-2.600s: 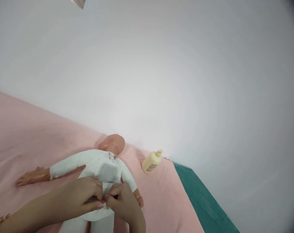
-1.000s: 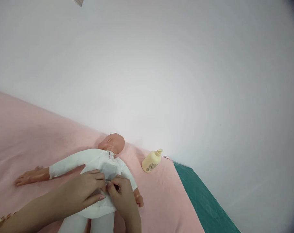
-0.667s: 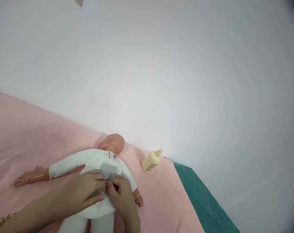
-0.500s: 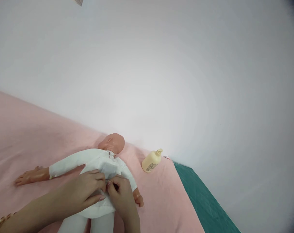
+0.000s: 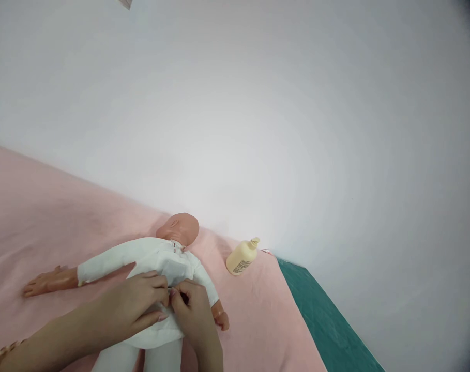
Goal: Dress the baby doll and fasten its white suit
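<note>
A baby doll (image 5: 120, 255) with a white cloth body lies on its back, its plastic head turned to one side and its arms spread out. Over its belly, my left hand (image 5: 143, 299) has its fingers curled, with the thumb lower down against the white cloth. Right beside it, my right hand (image 5: 192, 307) pinches thumb and forefinger together, and the fingertips of both hands meet. A thin pale edge shows between them, but what it belongs to is hidden. Just above my fingers, a light grey patch (image 5: 175, 269) covers the doll's chest.
A pale yellow pump bottle (image 5: 242, 257) stands to the right of the doll on a pink sheet (image 5: 266, 320). Green cloth (image 5: 328, 315) shows past the sheet's right edge. Behind everything rises a white wall (image 5: 235, 113).
</note>
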The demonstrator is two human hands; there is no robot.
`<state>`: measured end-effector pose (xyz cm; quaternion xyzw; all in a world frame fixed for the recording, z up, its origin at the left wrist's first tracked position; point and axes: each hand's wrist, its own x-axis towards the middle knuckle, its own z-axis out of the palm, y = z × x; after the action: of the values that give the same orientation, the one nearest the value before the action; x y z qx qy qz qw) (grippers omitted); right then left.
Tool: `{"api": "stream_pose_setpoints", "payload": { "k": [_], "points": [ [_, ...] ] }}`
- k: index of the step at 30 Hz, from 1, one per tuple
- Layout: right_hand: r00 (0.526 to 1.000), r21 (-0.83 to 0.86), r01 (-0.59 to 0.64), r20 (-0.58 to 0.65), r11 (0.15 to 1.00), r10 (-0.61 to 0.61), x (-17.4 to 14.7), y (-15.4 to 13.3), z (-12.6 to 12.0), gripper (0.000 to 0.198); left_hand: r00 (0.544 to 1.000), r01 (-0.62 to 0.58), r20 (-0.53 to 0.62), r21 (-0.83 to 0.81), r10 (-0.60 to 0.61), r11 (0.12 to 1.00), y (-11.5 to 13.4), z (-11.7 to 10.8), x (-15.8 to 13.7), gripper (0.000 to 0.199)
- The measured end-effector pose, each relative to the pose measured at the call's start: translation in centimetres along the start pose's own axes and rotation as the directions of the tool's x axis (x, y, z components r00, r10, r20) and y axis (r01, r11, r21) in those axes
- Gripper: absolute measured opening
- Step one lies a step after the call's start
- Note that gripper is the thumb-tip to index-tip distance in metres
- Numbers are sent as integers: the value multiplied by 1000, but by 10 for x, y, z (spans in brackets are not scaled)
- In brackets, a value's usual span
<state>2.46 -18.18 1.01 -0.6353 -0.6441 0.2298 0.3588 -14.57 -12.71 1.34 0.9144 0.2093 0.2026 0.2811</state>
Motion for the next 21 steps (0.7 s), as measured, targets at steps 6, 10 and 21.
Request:
{"api": "stream_pose_setpoints", "payload": {
  "k": [6, 10, 21],
  "points": [
    [1000, -15, 1, -1, 1000, -1, 1, 1, 0, 27, 1000, 10, -2, 1, -10, 1000, -1, 2, 0, 10],
    [1000, -13, -5, 1, 1000, 5, 1, 0, 0, 26, 1000, -4, -21, 16, 4, 1000, -4, 4, -1, 10],
    [1000, -13, -3, -8, 1000, 3, 2, 2, 2, 26, 998, -44, -54, 14, 45, 999, -6, 6, -1, 9]
  ]
}}
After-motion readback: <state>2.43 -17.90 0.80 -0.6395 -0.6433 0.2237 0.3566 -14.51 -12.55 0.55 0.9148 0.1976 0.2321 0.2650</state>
